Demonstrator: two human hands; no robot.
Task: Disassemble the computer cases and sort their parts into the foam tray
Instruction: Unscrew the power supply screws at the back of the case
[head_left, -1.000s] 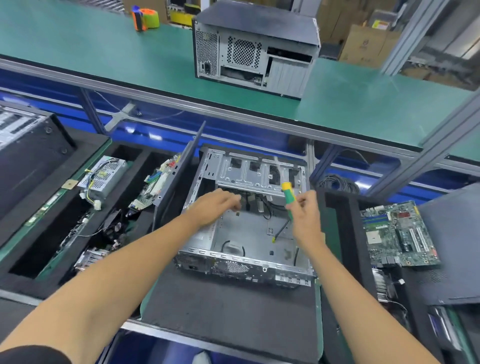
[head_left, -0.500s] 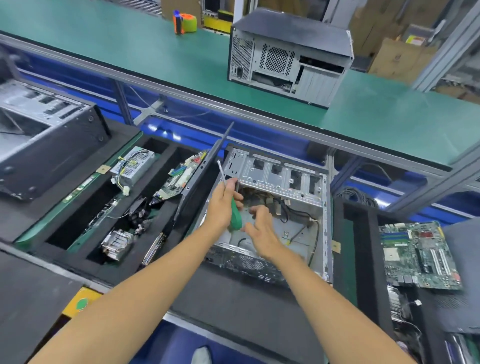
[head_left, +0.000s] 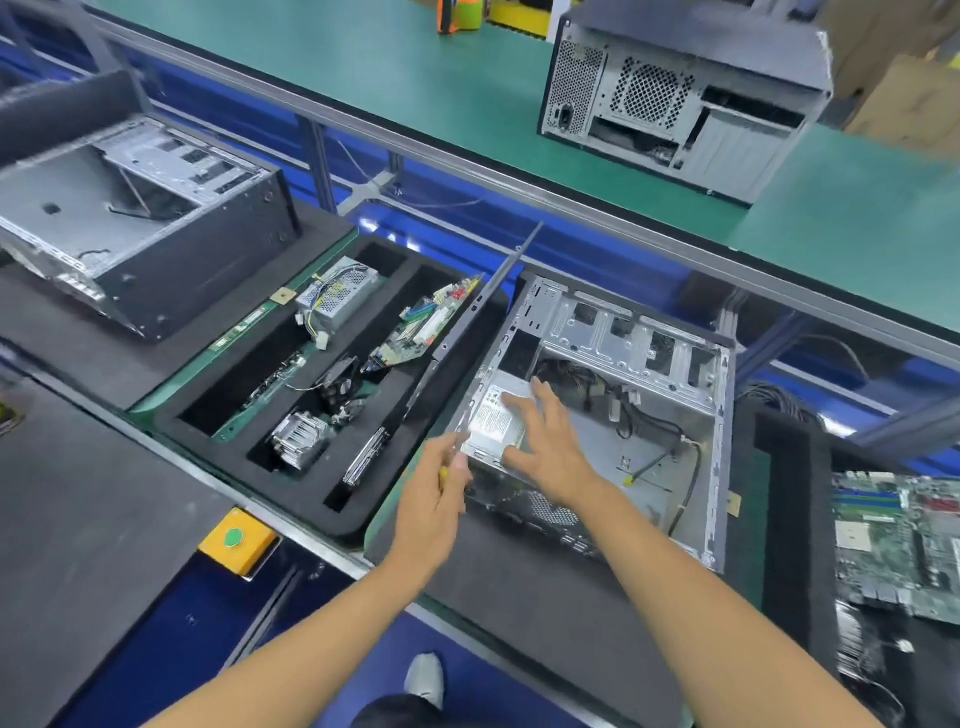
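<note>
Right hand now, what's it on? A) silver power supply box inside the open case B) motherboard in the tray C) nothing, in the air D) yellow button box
A: the right hand lies with fingers spread on the labelled silver power supply box inside the open case.

A long green bench top (head_left: 363, 67) runs across the far side, edged by a grey metal rail (head_left: 597, 215). Grey metal posts (head_left: 317, 156) stand beneath it against blue panels (head_left: 597, 260). Brown cardboard boxes (head_left: 904, 98) are stacked beyond the bench at upper right. Something orange and green (head_left: 460, 15) sits at the far edge, too cropped to tell what it is. Nearer, a yellow box with a green button (head_left: 236, 540) is fixed to the front of the line. The floor (head_left: 171, 623) below is blue. The light is bright and even.
</note>
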